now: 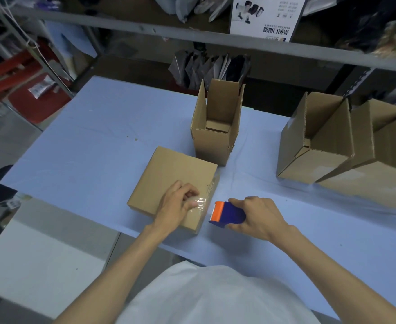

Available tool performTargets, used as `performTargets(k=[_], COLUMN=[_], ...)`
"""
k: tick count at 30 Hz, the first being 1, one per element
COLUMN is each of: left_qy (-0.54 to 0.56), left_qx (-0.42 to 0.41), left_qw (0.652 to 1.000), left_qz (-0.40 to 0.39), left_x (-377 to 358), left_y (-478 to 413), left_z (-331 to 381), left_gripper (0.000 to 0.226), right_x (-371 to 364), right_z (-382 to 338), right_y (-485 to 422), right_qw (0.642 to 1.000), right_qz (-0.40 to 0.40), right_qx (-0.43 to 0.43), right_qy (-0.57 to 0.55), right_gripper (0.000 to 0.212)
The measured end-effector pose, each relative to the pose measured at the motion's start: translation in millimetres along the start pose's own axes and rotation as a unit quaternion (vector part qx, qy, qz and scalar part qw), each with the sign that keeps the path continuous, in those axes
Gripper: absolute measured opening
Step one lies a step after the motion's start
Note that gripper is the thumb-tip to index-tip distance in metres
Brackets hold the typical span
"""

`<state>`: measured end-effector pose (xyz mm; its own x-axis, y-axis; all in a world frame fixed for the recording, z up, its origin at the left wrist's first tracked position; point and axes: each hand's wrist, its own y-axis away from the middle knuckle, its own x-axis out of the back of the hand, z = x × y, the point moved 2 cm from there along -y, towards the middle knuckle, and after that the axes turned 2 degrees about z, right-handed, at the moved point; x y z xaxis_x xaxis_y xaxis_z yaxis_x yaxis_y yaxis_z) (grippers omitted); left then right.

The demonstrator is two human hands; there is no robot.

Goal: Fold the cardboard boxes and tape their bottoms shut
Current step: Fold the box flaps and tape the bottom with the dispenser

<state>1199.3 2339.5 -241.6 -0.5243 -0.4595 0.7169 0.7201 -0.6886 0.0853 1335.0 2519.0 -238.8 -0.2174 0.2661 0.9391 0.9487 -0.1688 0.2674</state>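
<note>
Taping step: the left hand [177, 205] presses glossy clear tape [198, 204] flat onto the upturned bottom of a matte corrugated box [169, 176] lying near the front edge of the pale blue table [87, 141]. The right hand [259, 217] grips a blue-and-orange tape dispenser [226, 213] just beside the box. The next move likely calls for smoothing the tape end over the edge. Upright open boxes [218, 129] stand behind.

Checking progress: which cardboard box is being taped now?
The closed box under the left hand, nearest the tape dispenser; the others stand open-topped.
</note>
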Motion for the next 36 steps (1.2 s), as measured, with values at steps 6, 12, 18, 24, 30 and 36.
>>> performTargets(k=[6, 12, 18, 24, 30, 36], left_qy=[0.029, -0.024, -0.189, -0.133, 0.418, 0.49], left_qx=[0.005, -0.004, -0.135, -0.045, 0.221, 0.182], left_qw=[0.999, 0.997, 0.971, 0.987, 0.87, 0.835], left_qz=[0.022, 0.069, -0.065, -0.073, -0.137, -0.171], left_x=[-3, -10, -20, -11, 13, 20], left_y=[-1, -4, -11, -24, -26, -21], left_z=[-2, -1, 10, 18, 54, 66], left_gripper=[0.019, 0.024, 0.014, 0.048, 0.032, 0.019], right_x=[-7, 2, 29, 43, 58, 70], right_z=[-26, 3, 23, 24, 10, 1], right_y=[-21, -8, 7, 26, 32, 28], right_qw=[0.997, 0.995, 0.984, 0.955, 0.932, 0.918], right_qz=[0.006, 0.015, 0.128, 0.21, 0.276, 0.281], right_qx=[-0.01, -0.066, -0.116, -0.053, 0.023, 0.048], right_qy=[0.082, 0.072, -0.045, -0.203, -0.236, -0.277], right_gripper=[0.044, 0.047, 0.056, 0.067, 0.076, 0.078])
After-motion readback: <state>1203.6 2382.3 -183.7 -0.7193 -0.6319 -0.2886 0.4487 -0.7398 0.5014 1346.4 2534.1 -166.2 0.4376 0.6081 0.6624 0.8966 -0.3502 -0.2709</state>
